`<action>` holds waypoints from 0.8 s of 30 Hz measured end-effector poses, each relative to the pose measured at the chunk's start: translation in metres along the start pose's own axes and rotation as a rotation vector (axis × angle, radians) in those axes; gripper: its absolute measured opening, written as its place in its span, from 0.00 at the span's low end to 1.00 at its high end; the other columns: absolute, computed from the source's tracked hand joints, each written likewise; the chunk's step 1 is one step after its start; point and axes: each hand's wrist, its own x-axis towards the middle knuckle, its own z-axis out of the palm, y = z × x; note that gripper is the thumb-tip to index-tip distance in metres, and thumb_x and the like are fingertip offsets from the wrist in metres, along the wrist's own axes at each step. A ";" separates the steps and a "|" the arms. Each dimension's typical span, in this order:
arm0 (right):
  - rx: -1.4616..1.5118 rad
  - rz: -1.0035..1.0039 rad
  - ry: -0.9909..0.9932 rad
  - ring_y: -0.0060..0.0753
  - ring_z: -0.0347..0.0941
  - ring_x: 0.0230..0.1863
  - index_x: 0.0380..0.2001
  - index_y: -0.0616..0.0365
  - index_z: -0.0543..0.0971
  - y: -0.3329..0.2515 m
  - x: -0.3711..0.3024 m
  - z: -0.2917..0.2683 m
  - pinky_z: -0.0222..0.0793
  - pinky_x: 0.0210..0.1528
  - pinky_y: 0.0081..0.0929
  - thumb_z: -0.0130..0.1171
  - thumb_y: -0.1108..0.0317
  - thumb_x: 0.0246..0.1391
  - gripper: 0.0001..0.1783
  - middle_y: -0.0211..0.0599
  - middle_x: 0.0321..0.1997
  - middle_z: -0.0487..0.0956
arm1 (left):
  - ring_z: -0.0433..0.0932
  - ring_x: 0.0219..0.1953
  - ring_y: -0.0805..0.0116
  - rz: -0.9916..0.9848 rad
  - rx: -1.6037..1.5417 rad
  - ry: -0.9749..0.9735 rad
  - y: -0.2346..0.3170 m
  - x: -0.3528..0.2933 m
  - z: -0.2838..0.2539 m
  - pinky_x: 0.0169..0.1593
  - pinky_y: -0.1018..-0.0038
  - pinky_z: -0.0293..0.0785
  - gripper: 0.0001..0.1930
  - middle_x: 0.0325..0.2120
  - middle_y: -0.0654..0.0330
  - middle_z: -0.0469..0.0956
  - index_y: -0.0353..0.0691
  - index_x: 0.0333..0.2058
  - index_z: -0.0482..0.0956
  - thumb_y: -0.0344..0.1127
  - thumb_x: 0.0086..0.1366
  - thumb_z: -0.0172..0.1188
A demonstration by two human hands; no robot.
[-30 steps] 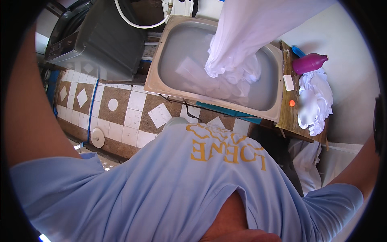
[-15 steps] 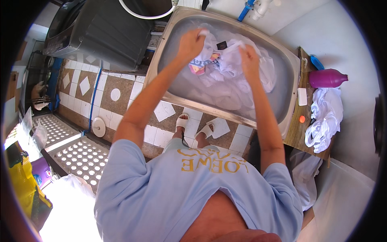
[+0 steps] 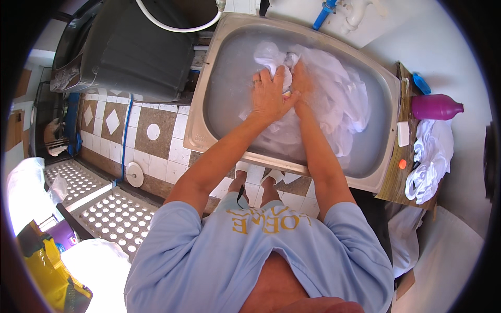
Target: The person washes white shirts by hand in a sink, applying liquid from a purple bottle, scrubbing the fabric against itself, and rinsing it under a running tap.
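A large white wet garment (image 3: 342, 99) lies partly under cloudy water in a wide sink basin (image 3: 194, 136). My left hand (image 3: 269, 98) bends its fingers over a bunched part of the garment. Close against it, my right hand (image 3: 302, 83) grips the same bunch from the right side, its fingertips partly hidden by cloth and water. A small coloured patch of print shows between the hands. The rest of the cloth spreads out to the right and toward me.
Right of the basin, a wooden board (image 3: 392, 175) carries a purple bottle (image 3: 437, 107), a white bar (image 3: 403, 134), an orange cap (image 3: 402, 164) and crumpled white clothes (image 3: 430, 156). A dark grey washing machine (image 3: 130, 49) stands left. A white hose (image 3: 180, 29) hangs behind.
My hands were apart, holding the garment up and spread near the water's surface. They have come together and lower at the middle, bunching the cloth; the dark label is no longer visible.
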 end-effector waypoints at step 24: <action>2.106 0.429 -0.063 0.29 0.72 0.38 0.43 0.54 0.74 -0.004 -0.021 -0.004 0.70 0.43 0.27 0.52 0.54 0.60 0.17 0.30 0.38 0.75 | 0.80 0.29 0.55 -0.201 -0.756 0.119 0.019 0.037 0.021 0.34 0.67 0.74 0.17 0.25 0.53 0.80 0.39 0.29 0.77 0.46 0.46 0.66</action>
